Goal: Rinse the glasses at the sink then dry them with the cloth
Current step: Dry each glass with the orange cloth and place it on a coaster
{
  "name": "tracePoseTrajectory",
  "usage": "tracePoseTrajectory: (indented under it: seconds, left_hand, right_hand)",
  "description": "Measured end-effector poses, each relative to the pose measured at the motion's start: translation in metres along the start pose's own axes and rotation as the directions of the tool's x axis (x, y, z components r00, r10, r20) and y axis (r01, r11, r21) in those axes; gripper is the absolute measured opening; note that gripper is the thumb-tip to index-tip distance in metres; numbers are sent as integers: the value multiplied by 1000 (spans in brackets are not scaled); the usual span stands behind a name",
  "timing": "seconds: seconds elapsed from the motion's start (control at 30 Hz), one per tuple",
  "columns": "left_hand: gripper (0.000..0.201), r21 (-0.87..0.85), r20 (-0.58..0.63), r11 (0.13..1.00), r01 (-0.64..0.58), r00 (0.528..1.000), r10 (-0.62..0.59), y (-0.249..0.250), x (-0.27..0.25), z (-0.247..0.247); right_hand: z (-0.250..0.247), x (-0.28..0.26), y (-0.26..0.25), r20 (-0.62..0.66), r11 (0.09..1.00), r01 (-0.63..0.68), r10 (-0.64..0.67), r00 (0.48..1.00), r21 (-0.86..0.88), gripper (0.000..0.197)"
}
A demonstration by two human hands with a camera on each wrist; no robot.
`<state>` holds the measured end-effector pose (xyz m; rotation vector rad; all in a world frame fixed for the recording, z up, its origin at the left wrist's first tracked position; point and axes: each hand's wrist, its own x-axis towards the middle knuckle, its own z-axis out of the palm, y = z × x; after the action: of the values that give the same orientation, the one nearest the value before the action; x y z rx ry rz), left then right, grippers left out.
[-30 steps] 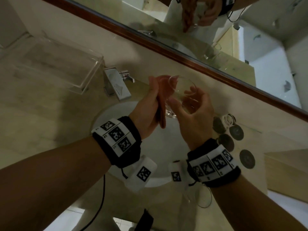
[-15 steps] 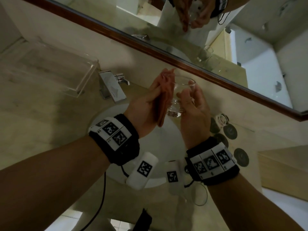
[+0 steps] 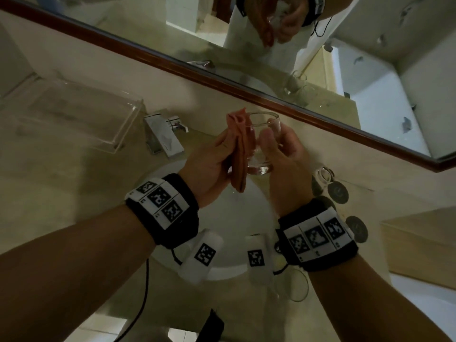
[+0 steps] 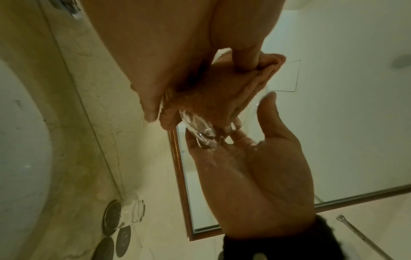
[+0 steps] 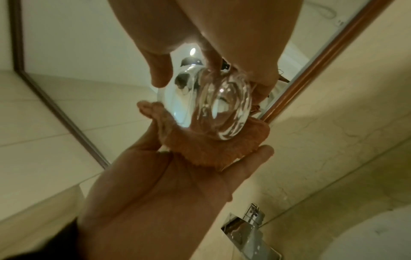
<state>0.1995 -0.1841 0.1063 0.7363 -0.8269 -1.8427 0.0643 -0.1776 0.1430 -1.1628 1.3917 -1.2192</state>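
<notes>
Two hands meet above the white sink [image 3: 229,267], working on one clear glass [image 3: 265,141] held upright in the air in front of the mirror [image 3: 320,77]. The right hand [image 3: 286,164] grasps the glass, thumb on the near side and fingers [image 5: 160,70] curled round its wall. The left hand [image 3: 209,166] presses a folded orange cloth [image 3: 240,149] flat against the side of the glass, its fingers nearly straight and the thumb [image 4: 246,58] pinning the fold; part of the cloth shows through the thick glass base [image 5: 227,105]. A second glass [image 3: 322,175] stands on the worktop [image 3: 61,181] to the right of the sink, among several dark round coasters [image 3: 356,229]. Behind the sink sits a chrome tap [image 3: 164,137], with a clear tray [image 3: 81,114] to its left.
</notes>
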Motion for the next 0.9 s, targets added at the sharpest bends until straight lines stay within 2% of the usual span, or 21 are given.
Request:
tracePoseTrajectory:
  seconds: [0.07,0.17,0.23,0.3,0.37,0.43,0.47,0.57,0.63,0.7,0.77,0.8,0.87,0.9]
  left_hand:
    - [50,-42,15,999,-11,1000,11,3,-1,2]
    - [52,-66,6,998,-8,1000,8,8,-1,4]
    - [53,-81,0,997,-6,1000,6,9,0,3]
    - [53,-72,1,997,-8,1000,8,10,0,2]
    - [55,-51,27,999,-15,999,17,11,-2,1]
    - [65,-53,55,998,-14,998,17,12,-4,0]
    - [68,-64,58,998,-11,998,15,13,-5,-1]
    - [59,-102,44,995,-7,999,12,17,-8,-5]
    - [51,-86,34,996,-12,999,15,21,-10,-8]
    - [47,-65,20,998,-17,1000,18,26,-13,-10]
    - [51,-54,12,998,-27,1000,28,27,-15,-11]
    - [54,-37,14,999,-31,999,32,28,-15,-11]
    - [56,-11,18,1000,-28,999,28,28,-16,-12]
    - [55,-9,32,1000,-26,999,26,28,-17,-14]
  right_hand:
    - [-2,-5,-6,4,998,18,-19,1000,63,63]
    - [3,-7,-4,-37,996,81,-82,996,-28,31]
    - [8,-9,-3,-59,967,110,-127,990,-232,41]
    - [11,-13,-4,-73,901,104,-148,986,-422,67]
    - [10,-15,-5,-83,878,132,-190,978,-461,88]
    - [8,-15,-7,-111,905,144,-204,973,-401,92]
    - [7,-14,-9,-115,936,131,-177,977,-327,87]
    - [5,-15,-15,-81,998,64,-65,995,-14,48]
    - [7,-17,-17,-50,998,49,-47,998,46,31]
    - [15,-19,-16,-50,997,75,-76,996,-22,21]
    - [26,-18,-11,-60,975,118,-132,990,-191,34]
    - [30,-19,-11,-65,960,117,-138,988,-254,51]
    - [35,-20,-9,-89,958,107,-135,987,-266,85]
    - [34,-20,-9,-91,970,106,-128,988,-219,88]
